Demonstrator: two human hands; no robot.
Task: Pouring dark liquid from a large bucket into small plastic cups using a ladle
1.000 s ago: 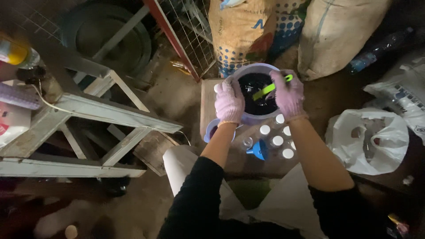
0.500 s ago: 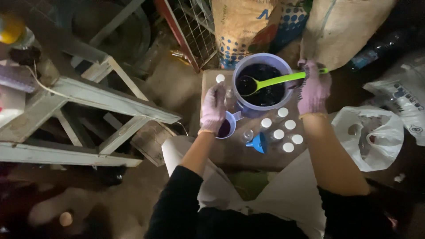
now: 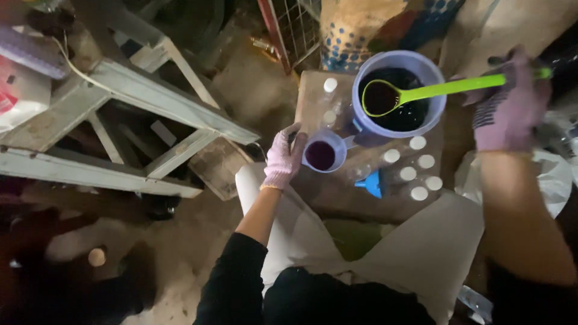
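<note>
My gloved right hand [image 3: 509, 108] grips the handle of a green ladle [image 3: 433, 91] whose bowl, full of dark liquid, hangs over a lilac bucket [image 3: 361, 111] of the same dark liquid. My gloved left hand [image 3: 283, 156] holds a small lilac jug [image 3: 324, 153], partly filled with dark liquid, at its left side. Both stand on a small wooden table [image 3: 337, 195]. Several white-capped bottles [image 3: 415, 174] and a blue funnel [image 3: 370, 183] sit in front of the bucket.
A pale wooden frame [image 3: 132, 114] lies to the left. Patterned sacks [image 3: 367, 30] lean behind the table, next to a wire grid [image 3: 295, 24]. A white plastic bag [image 3: 560, 174] lies at the right. Dirt floor lies below.
My left hand has closed around the small jug. My right hand has lifted the ladle's bowl out of the bucket and drawn the handle rightward. The view has come closer.
</note>
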